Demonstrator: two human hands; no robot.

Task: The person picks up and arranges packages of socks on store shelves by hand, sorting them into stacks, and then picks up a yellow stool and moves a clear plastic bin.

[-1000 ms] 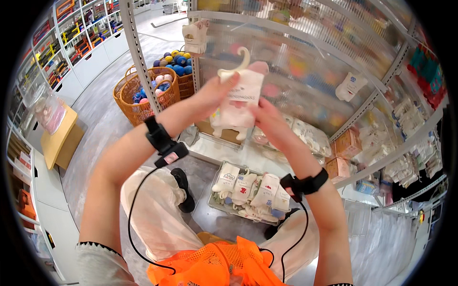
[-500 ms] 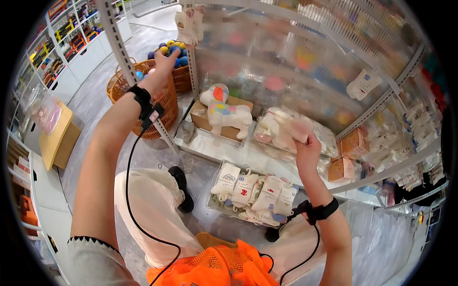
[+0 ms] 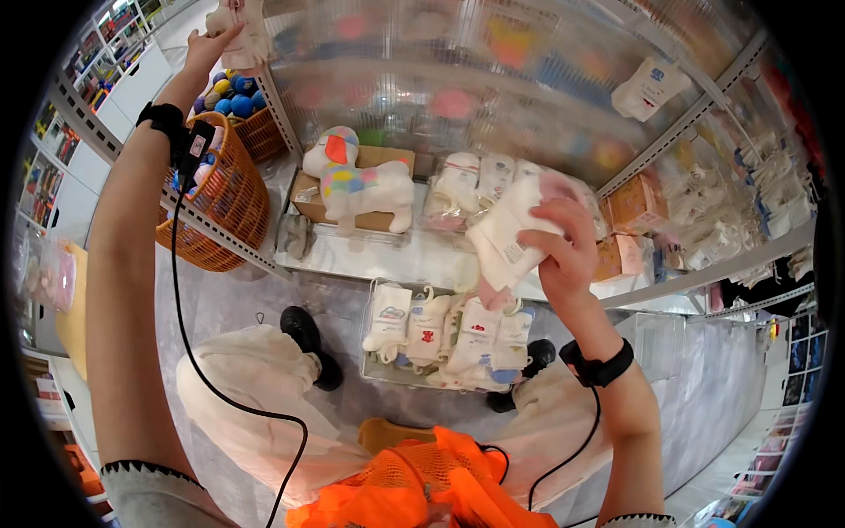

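Note:
My left hand [image 3: 211,51] is raised at the upper left, its fingers spread and reaching to the edge of white socks [image 3: 239,40] hanging by the shelf post. Whether the fingertips touch them, I cannot tell. In my right hand [image 3: 568,242] is a pair of white socks [image 3: 509,231] with a small printed label, gripped between thumb and fingers. It hangs in front of packed white socks [image 3: 458,180] on the low shelf [image 3: 387,251]. Below, a clear bin [image 3: 363,348] holds several folded white socks with small coloured motifs.
A white plush dog [image 3: 370,189] with coloured patches sits in a cardboard box on the shelf. Wicker baskets [image 3: 233,198] of coloured balls stand at the left. More socks [image 3: 651,88] hang at the right, above orange boxes [image 3: 634,202]. Black cables run from both wrists.
My left hand has moved up and left to the hanging socks. My right hand has turned the pair of socks, so its label side shows. The whole view has shifted.

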